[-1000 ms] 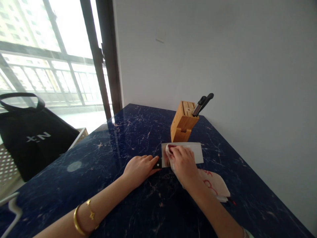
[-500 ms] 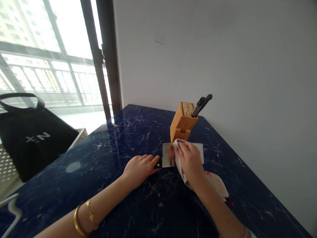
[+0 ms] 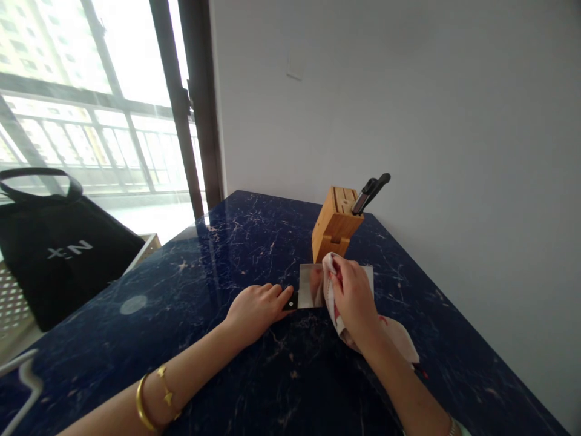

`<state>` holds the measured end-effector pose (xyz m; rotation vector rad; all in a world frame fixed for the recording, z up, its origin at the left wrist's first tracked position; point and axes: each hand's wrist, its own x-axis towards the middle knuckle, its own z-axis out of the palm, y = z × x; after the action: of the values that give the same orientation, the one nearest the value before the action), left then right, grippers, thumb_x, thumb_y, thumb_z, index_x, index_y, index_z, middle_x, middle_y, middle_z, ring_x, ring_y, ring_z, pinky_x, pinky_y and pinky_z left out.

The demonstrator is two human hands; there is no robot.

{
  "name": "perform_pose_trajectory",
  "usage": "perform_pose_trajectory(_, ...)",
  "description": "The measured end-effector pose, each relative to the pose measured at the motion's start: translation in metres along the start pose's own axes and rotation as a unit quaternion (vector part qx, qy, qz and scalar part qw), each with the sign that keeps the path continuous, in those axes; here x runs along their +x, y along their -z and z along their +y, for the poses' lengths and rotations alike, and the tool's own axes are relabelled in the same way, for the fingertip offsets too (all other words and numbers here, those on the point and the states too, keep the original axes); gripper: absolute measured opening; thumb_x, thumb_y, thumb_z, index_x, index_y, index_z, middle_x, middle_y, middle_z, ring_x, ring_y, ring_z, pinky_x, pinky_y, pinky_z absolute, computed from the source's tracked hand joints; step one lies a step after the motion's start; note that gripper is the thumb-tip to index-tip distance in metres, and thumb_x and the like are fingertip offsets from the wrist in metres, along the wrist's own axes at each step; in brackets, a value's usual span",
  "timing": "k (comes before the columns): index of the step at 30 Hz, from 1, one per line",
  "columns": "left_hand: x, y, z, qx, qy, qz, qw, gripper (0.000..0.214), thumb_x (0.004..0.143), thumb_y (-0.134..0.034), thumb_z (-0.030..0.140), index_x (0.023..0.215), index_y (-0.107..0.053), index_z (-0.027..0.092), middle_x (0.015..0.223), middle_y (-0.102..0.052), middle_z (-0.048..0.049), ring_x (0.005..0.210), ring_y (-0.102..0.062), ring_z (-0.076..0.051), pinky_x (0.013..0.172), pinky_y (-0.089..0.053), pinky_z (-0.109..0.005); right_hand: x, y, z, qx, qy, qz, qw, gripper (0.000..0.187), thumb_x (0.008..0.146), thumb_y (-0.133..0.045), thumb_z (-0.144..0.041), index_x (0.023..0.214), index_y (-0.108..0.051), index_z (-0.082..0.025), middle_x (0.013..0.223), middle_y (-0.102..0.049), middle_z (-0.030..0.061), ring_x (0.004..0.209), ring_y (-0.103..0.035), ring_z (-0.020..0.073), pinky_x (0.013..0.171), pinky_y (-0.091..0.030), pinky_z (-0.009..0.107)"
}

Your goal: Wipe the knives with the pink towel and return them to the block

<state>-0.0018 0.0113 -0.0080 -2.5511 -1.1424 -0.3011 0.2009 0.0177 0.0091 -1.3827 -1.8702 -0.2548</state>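
Observation:
A cleaver [image 3: 311, 286] with a broad shiny blade lies flat on the dark blue marble table [image 3: 218, 254]. My left hand [image 3: 254, 310] presses down on its black handle. My right hand [image 3: 356, 297] grips a white cloth [image 3: 399, 339] with red print and holds it against the blade's middle. The rest of the cloth trails on the table toward me. A wooden knife block [image 3: 334, 225] stands just beyond the blade, with black knife handles [image 3: 371, 192] sticking out of it.
A black tote bag [image 3: 59, 248] sits on a perforated surface to the left of the table. A white wall runs along the table's right side, close behind the knife block. A large window and dark frame fill the upper left.
My right hand has slid the cloth along the blade from near the handle end toward the middle. My left hand has stayed on the handle.

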Motion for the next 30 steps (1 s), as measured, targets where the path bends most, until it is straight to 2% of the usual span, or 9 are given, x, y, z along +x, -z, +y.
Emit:
perform_pose_trajectory(3, 0.0, 0.0, 0.0, 0.003, -0.001, -0.001, 1.0, 0.04, 0.086, -0.037, 0.043, 0.115, -0.046, 0.016, 0.078, -0.059, -0.0016, 0.069, -0.058, -0.017, 0.052, -0.041, -0.027, 0.0, -0.002, 0.002, 0.004, 0.0, -0.002, 1.0, 0.026, 0.084, -0.038, -0.019, 0.107, -0.049, -0.018, 0.096, -0.054, 0.0093, 0.09, -0.048, 0.0217, 0.079, -0.04, 0.039)
perform_pose_trajectory(8, 0.0, -0.002, -0.002, 0.004, -0.001, -0.011, 1.0, 0.039, 0.085, -0.041, 0.042, 0.115, -0.046, 0.018, 0.077, -0.059, -0.001, 0.069, -0.058, -0.017, 0.053, -0.04, -0.027, -0.007, -0.009, -0.023, -0.016, 0.091, -0.078, 0.993, 0.023, 0.085, -0.04, -0.022, 0.103, -0.055, -0.024, 0.09, -0.054, 0.0058, 0.086, -0.049, 0.0192, 0.077, -0.04, 0.035)
perform_pose_trajectory(10, 0.0, -0.002, -0.003, 0.003, 0.006, -0.009, 1.0, 0.039, 0.085, -0.039, 0.044, 0.114, -0.047, 0.018, 0.077, -0.06, -0.0009, 0.068, -0.058, -0.017, 0.053, -0.04, -0.027, -0.006, -0.007, -0.021, -0.035, 0.078, -0.071, 0.994, 0.024, 0.085, -0.04, -0.022, 0.104, -0.056, -0.024, 0.089, -0.054, 0.0063, 0.085, -0.049, 0.0193, 0.076, -0.04, 0.035)
perform_pose_trajectory(15, 0.0, -0.001, -0.005, -0.01, 0.019, -0.001, 1.0, 0.041, 0.086, -0.033, 0.046, 0.113, -0.048, 0.019, 0.078, -0.061, -0.002, 0.071, -0.059, -0.017, 0.053, -0.039, -0.026, 0.002, 0.002, 0.008, -0.079, -0.002, -0.02, 0.997, 0.027, 0.084, -0.038, -0.017, 0.104, -0.056, -0.017, 0.089, -0.054, 0.0096, 0.085, -0.049, 0.0218, 0.075, -0.04, 0.037)
perform_pose_trajectory(17, 0.0, -0.001, -0.007, -0.015, 0.024, -0.002, 1.0, 0.041, 0.086, -0.033, 0.047, 0.111, -0.049, 0.019, 0.078, -0.061, -0.0019, 0.07, -0.059, -0.017, 0.053, -0.039, -0.025, 0.0, 0.001, 0.007, -0.078, 0.006, -0.035, 0.996, 0.026, 0.084, -0.039, -0.016, 0.103, -0.056, -0.017, 0.089, -0.054, 0.0092, 0.085, -0.049, 0.0212, 0.074, -0.039, 0.036)
perform_pose_trajectory(22, -0.002, -0.001, -0.014, -0.024, 0.043, -0.008, 0.999, 0.039, 0.085, -0.034, 0.047, 0.113, -0.048, 0.022, 0.078, -0.061, -0.0012, 0.071, -0.06, -0.017, 0.055, -0.039, -0.025, -0.01, -0.008, -0.019, -0.056, 0.087, -0.108, 0.989, 0.022, 0.085, -0.043, -0.022, 0.101, -0.057, -0.024, 0.087, -0.055, 0.0053, 0.085, -0.049, 0.0189, 0.078, -0.038, 0.034)
perform_pose_trajectory(24, -0.002, -0.001, -0.017, -0.031, 0.053, -0.009, 0.998, 0.041, 0.086, -0.034, 0.047, 0.115, -0.046, 0.023, 0.08, -0.062, -0.0019, 0.073, -0.06, -0.017, 0.056, -0.038, -0.025, -0.009, -0.006, -0.017, -0.059, 0.074, -0.108, 0.99, 0.021, 0.085, -0.043, -0.021, 0.101, -0.057, -0.022, 0.088, -0.055, 0.0057, 0.085, -0.049, 0.0192, 0.078, -0.037, 0.034)
perform_pose_trajectory(28, -0.001, -0.001, -0.021, -0.041, 0.073, -0.01, 0.996, 0.042, 0.085, -0.031, 0.05, 0.115, -0.047, 0.023, 0.082, -0.063, -0.003, 0.074, -0.06, -0.017, 0.057, -0.038, -0.025, -0.002, 0.004, 0.001, -0.076, 0.005, -0.072, 0.994, 0.023, 0.082, -0.044, -0.016, 0.102, -0.056, -0.016, 0.088, -0.055, 0.0077, 0.085, -0.049, 0.02, 0.077, -0.039, 0.033)
perform_pose_trajectory(30, 0.0, -0.001, -0.021, -0.049, 0.078, -0.013, 0.996, 0.041, 0.085, -0.032, 0.05, 0.112, -0.049, 0.023, 0.083, -0.063, -0.0027, 0.075, -0.06, -0.018, 0.058, -0.039, -0.025, -0.003, 0.004, 0.002, -0.073, 0.003, -0.086, 0.994, 0.023, 0.081, -0.045, -0.014, 0.1, -0.056, -0.017, 0.087, -0.055, 0.0071, 0.084, -0.05, 0.0195, 0.076, -0.039, 0.032)
